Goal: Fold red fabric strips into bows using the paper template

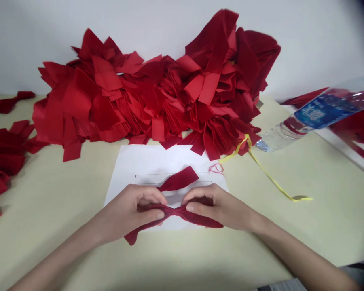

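Note:
Between my two hands is a dark red velvet bow [197,218], narrow at its middle and wider toward both ends. My left hand [133,210] pinches its left half between thumb and fingers, close to the narrow middle. On the other side my right hand [215,206] pinches the right half the same way. A second red velvet piece [180,179] lies just beyond the hands on a white paper sheet [121,169]. Ruled lines are drawn on that sheet. Part of the second piece is hidden behind my left hand.
A large heap of red velvet pieces [151,101] lies along the wall. More red pieces [3,157] are at the left. A plastic water bottle [321,109] lies at the right, near a yellow ribbon [269,176]. Pink thread [216,168] rests by the sheet's right edge.

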Demonstrator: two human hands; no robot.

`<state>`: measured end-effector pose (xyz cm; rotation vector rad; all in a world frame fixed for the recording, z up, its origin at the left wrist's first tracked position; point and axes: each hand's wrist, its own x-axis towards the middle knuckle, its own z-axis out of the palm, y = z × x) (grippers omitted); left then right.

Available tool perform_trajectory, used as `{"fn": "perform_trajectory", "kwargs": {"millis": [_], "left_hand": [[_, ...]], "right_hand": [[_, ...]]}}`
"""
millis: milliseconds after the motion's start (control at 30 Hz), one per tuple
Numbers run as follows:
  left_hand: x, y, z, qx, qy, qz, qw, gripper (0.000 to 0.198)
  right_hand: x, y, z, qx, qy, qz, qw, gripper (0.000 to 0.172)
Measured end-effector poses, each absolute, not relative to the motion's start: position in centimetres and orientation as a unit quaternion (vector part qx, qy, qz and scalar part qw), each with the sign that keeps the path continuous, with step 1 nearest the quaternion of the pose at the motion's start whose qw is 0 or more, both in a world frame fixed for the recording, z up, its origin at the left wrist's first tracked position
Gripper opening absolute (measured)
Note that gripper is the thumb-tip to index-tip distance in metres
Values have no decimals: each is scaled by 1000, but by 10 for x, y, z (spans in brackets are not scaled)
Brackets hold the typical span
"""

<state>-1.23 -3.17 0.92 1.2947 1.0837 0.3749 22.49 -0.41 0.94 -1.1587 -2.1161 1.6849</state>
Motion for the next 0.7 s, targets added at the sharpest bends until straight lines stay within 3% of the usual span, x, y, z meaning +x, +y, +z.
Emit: {"fn": "perform_trajectory", "kwargs": {"millis": [300,533,633,700], "left_hand": [[-11,-32,13,578,490,154,635,9],[-17,-31,7,642,482,126,582,9],[-18,-32,14,710,476,141,500,14],[-21,-33,20,766,458,130,432,19]], "right_hand": [[225,-4,7,-395,-714,569,101,23],[228,-5,8,-388,-713,573,111,13],[230,-5,5,-389,-760,498,149,9],[232,-3,3,-362,-821,402,184,15]]}}
